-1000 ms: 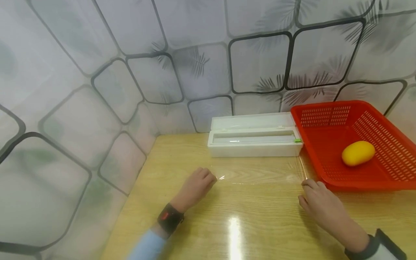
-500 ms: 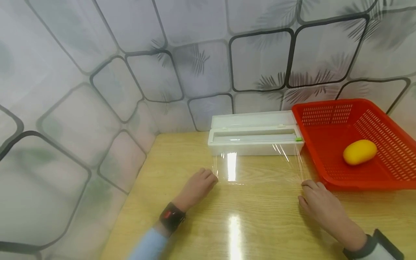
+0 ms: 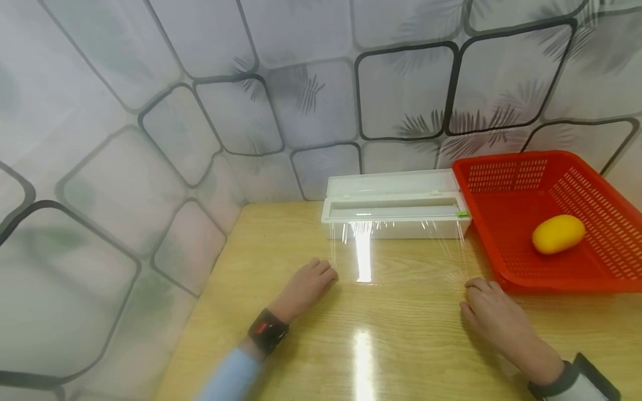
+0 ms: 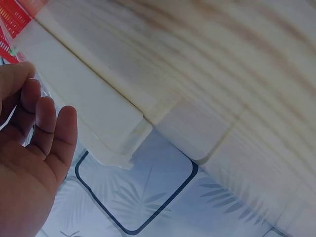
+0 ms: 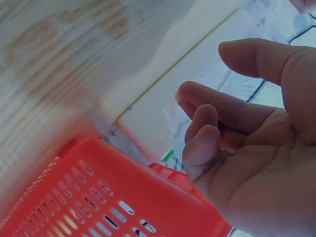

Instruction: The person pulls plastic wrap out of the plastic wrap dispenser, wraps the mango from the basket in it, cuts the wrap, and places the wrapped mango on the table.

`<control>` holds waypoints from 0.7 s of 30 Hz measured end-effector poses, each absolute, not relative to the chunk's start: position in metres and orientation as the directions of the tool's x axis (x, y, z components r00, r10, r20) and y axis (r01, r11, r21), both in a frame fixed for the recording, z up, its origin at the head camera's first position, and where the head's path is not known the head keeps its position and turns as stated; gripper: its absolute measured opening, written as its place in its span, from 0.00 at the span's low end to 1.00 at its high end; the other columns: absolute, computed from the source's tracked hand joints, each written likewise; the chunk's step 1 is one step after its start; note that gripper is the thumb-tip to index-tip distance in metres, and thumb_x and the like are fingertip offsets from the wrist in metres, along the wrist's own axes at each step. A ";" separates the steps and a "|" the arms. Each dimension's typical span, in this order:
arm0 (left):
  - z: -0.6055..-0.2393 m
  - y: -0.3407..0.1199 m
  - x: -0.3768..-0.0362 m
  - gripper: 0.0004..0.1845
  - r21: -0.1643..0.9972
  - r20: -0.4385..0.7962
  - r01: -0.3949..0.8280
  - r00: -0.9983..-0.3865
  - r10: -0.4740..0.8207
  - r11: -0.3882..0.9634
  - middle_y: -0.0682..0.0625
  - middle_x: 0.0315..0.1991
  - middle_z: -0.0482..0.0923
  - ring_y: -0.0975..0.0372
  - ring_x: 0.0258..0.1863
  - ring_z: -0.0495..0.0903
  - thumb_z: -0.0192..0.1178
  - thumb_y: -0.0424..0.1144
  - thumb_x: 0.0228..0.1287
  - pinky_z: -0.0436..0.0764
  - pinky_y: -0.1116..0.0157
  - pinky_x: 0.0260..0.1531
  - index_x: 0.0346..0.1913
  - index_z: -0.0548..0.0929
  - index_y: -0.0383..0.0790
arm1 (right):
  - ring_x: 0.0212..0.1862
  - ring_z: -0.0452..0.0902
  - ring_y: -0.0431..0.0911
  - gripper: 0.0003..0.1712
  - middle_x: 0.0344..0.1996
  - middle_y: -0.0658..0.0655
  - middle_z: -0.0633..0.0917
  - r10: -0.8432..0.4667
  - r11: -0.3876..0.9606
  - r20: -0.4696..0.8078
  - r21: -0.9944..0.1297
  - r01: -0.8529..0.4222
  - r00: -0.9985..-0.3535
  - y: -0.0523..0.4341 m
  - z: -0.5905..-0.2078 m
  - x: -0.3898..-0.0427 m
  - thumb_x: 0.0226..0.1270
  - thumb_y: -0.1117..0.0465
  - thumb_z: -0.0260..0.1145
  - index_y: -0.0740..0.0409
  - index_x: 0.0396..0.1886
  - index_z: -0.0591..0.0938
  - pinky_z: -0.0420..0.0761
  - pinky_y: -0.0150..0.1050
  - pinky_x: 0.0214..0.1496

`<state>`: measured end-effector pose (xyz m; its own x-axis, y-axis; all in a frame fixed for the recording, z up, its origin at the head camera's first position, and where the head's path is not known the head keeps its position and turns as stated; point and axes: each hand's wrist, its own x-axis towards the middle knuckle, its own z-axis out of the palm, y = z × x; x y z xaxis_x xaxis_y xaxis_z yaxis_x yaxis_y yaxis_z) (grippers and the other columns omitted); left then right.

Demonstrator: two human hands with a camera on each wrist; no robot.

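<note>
A clear sheet of cling film (image 3: 364,259) runs from the front of a white cling film dispenser (image 3: 396,229) toward me, low over the wooden table. My left hand (image 3: 303,289) pinches its near left corner; thumb and index finger meet in the left wrist view. At the near right corner, the curled fingers of my right hand (image 3: 496,320) hold the film's edge, with the thumb (image 5: 252,57) standing apart in the right wrist view. The dispenser's lid (image 3: 396,182) is raised, showing the roll (image 3: 396,211) inside. A green slider (image 3: 462,214) sits at its right end.
A red plastic basket (image 3: 557,284) stands against the dispenser's right end, close to my right hand. One yellow oval fruit (image 3: 558,234) lies inside it. Patterned wall covering (image 3: 321,106) rises behind and to the left of the table (image 3: 401,334).
Reflections and fine creases on the film have spread along the dispenser's front edge, and the film looks tauter. Both hands have stayed almost where they were.
</note>
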<state>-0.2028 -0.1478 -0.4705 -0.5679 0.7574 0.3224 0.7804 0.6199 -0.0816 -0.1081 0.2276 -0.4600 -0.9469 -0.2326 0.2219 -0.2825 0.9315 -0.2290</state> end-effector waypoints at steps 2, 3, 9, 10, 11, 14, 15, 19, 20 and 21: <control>-0.471 -0.147 -0.203 0.04 -0.081 0.308 0.779 -0.574 0.759 0.622 0.55 0.34 0.74 0.62 0.33 0.69 0.65 0.34 0.63 0.72 0.71 0.33 0.38 0.81 0.44 | 0.42 0.76 0.63 0.07 0.42 0.66 0.82 -0.237 0.931 0.222 -0.225 -0.286 -0.946 0.228 -0.462 -0.109 0.55 0.66 0.70 0.66 0.28 0.80 0.79 0.57 0.47; -0.472 -0.147 -0.203 0.04 -0.082 0.302 0.778 -0.576 0.759 0.623 0.55 0.34 0.74 0.62 0.33 0.69 0.65 0.34 0.63 0.73 0.71 0.33 0.38 0.81 0.44 | 0.42 0.76 0.63 0.07 0.42 0.66 0.82 -0.237 0.932 0.221 -0.224 -0.286 -0.946 0.228 -0.462 -0.109 0.55 0.66 0.70 0.66 0.28 0.80 0.79 0.57 0.47; -0.473 -0.146 -0.205 0.04 -0.077 0.264 0.776 -0.590 0.763 0.626 0.54 0.36 0.76 0.63 0.35 0.71 0.65 0.34 0.64 0.75 0.71 0.35 0.39 0.81 0.45 | 0.43 0.76 0.63 0.08 0.42 0.66 0.82 -0.245 0.928 0.205 -0.234 -0.290 -0.948 0.230 -0.468 -0.111 0.56 0.67 0.70 0.67 0.29 0.80 0.78 0.57 0.48; -0.473 -0.146 -0.205 0.04 -0.077 0.260 0.776 -0.590 0.764 0.625 0.54 0.36 0.76 0.63 0.35 0.72 0.65 0.34 0.64 0.75 0.71 0.35 0.39 0.81 0.44 | 0.43 0.76 0.63 0.08 0.42 0.66 0.82 -0.245 0.927 0.202 -0.237 -0.290 -0.948 0.230 -0.468 -0.111 0.56 0.67 0.70 0.68 0.30 0.81 0.78 0.57 0.48; -0.473 -0.146 -0.205 0.03 -0.078 0.259 0.777 -0.589 0.765 0.625 0.54 0.36 0.76 0.63 0.35 0.72 0.65 0.35 0.64 0.75 0.71 0.35 0.39 0.81 0.45 | 0.43 0.76 0.63 0.08 0.42 0.66 0.82 -0.242 0.927 0.198 -0.241 -0.287 -0.950 0.230 -0.469 -0.112 0.56 0.66 0.70 0.68 0.31 0.81 0.78 0.58 0.48; -0.474 -0.145 -0.206 0.03 -0.078 0.259 0.778 -0.588 0.766 0.624 0.54 0.35 0.76 0.62 0.35 0.72 0.64 0.35 0.65 0.76 0.71 0.35 0.39 0.82 0.44 | 0.44 0.76 0.63 0.09 0.43 0.67 0.81 -0.231 0.930 0.171 -0.252 -0.269 -0.958 0.230 -0.470 -0.112 0.57 0.66 0.69 0.70 0.33 0.81 0.79 0.58 0.48; -0.475 -0.145 -0.207 0.03 -0.075 0.260 0.778 -0.588 0.766 0.623 0.54 0.35 0.76 0.62 0.35 0.72 0.64 0.35 0.65 0.75 0.71 0.34 0.39 0.82 0.44 | 0.44 0.76 0.63 0.10 0.43 0.67 0.81 -0.229 0.930 0.164 -0.253 -0.266 -0.959 0.230 -0.470 -0.113 0.57 0.66 0.69 0.70 0.34 0.81 0.79 0.58 0.48; -0.478 -0.145 -0.208 0.03 -0.070 0.262 0.781 -0.586 0.767 0.621 0.54 0.35 0.77 0.63 0.34 0.72 0.64 0.34 0.64 0.75 0.71 0.34 0.38 0.82 0.44 | 0.43 0.76 0.63 0.09 0.42 0.66 0.81 -0.232 0.928 0.163 -0.257 -0.268 -0.959 0.230 -0.472 -0.114 0.58 0.66 0.69 0.70 0.34 0.81 0.79 0.58 0.47; -0.479 -0.145 -0.209 0.02 -0.071 0.262 0.782 -0.585 0.768 0.619 0.54 0.34 0.77 0.63 0.34 0.72 0.64 0.34 0.64 0.75 0.71 0.34 0.38 0.82 0.44 | 0.42 0.76 0.63 0.09 0.42 0.66 0.81 -0.233 0.928 0.167 -0.258 -0.270 -0.958 0.231 -0.472 -0.114 0.58 0.66 0.69 0.70 0.34 0.81 0.79 0.58 0.47; -0.479 -0.146 -0.209 0.02 -0.073 0.260 0.783 -0.583 0.770 0.618 0.54 0.34 0.76 0.63 0.34 0.72 0.64 0.34 0.65 0.75 0.71 0.34 0.38 0.81 0.44 | 0.42 0.76 0.63 0.09 0.41 0.66 0.82 -0.236 0.926 0.174 -0.259 -0.275 -0.956 0.231 -0.473 -0.114 0.58 0.66 0.68 0.70 0.33 0.81 0.78 0.58 0.47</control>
<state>-0.2087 -0.1455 -0.4793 -0.5834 0.7695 0.2597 0.7828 0.6180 -0.0728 -0.1145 0.2309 -0.4727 -0.9561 -0.2359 0.1739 -0.2755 0.9259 -0.2586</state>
